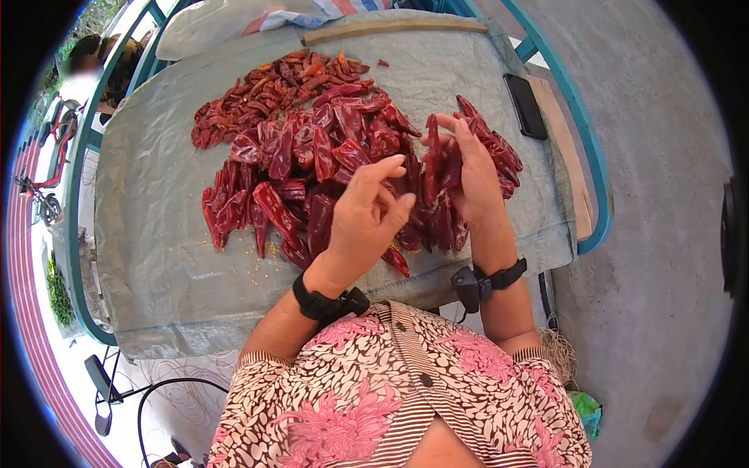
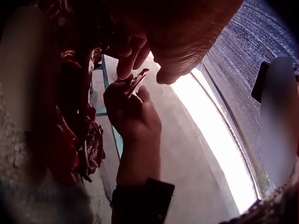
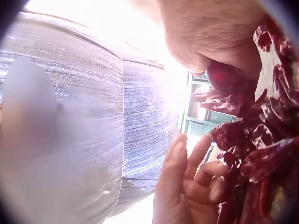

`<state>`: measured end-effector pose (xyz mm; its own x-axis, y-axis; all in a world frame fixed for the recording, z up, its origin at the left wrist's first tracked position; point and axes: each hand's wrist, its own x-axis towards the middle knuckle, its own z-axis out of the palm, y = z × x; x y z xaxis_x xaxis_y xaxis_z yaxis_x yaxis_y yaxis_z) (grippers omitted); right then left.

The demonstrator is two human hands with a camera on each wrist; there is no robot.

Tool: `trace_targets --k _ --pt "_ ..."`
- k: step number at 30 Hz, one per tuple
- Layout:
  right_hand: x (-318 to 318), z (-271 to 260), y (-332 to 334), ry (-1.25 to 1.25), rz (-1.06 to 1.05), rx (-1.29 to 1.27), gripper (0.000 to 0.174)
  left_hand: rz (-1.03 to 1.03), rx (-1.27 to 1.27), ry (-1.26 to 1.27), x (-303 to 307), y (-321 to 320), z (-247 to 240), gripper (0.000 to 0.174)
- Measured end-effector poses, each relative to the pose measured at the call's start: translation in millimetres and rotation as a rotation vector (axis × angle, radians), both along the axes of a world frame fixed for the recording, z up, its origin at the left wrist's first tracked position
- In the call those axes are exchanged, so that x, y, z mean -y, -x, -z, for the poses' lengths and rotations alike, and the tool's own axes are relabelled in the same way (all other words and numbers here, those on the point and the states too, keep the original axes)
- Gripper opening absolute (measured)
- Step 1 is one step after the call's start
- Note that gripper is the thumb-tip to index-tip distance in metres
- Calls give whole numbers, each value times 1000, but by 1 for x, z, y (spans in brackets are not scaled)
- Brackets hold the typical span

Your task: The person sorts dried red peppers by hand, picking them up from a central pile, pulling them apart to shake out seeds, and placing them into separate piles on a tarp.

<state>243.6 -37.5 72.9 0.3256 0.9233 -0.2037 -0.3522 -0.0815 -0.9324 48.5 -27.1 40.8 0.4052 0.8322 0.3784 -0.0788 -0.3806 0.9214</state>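
Observation:
My right hand [image 1: 476, 168] grips dried red chili peppers [image 1: 431, 160] at the right side of the pile; in the right wrist view a dark red chili [image 3: 229, 77] shows under the palm. From the left wrist view, a chili [image 2: 138, 83] sticks out between the right hand's fingers. My left hand [image 1: 367, 207] hovers over the near side of the pile with its fingers loosely bent and nothing between them. Large glossy chilies [image 1: 312, 148] lie heaped in the middle, in front of and beyond both hands.
Smaller, wrinkled chilies [image 1: 273, 93] are spread at the back left. Another few chilies [image 1: 503, 152] lie beyond the right hand. A black phone [image 1: 525, 107] rests at the right of the sheet-covered table [image 1: 156, 257]. A teal metal rail [image 1: 581, 117] borders it, and a wooden strip [image 1: 394, 30] crosses the back.

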Motion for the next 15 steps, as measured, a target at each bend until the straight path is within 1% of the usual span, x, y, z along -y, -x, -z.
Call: trace_targets --k 3,4,5,6,9,10,11,12,13,14,15 --pt "6 -1 20 -34 -23 -131 45 15 -93 -13 5 -5 -8 57" --pt "9 -1 24 -39 -41 -163 45 -39 -118 -118 4 -7 -7 60" --pt "11 -2 27 -45 -57 -195 45 -72 -127 -103 5 -7 -2 61" --pt "12 -4 29 -50 -70 -159 47 -103 -136 -88 5 -6 1 62" --pt "14 -13 23 -100 161 265 51 -166 -145 -49 5 -2 3 63" --pt "13 -12 17 -93 240 350 53 -172 -127 -21 4 -3 4 62" --pt "11 -15 13 -96 249 374 53 -178 -109 7 3 -3 5 61" --pt "9 -19 10 -98 258 399 54 -138 -125 16 1 -3 6 67" --pt "7 -21 5 -99 268 424 54 -113 -106 50 2 -4 5 69" --pt "5 -12 -5 -185 141 567 56 -88 -88 84 2 -4 1 70" --pt "6 -16 -10 -179 150 651 55 -61 -73 118 3 -5 -2 71"
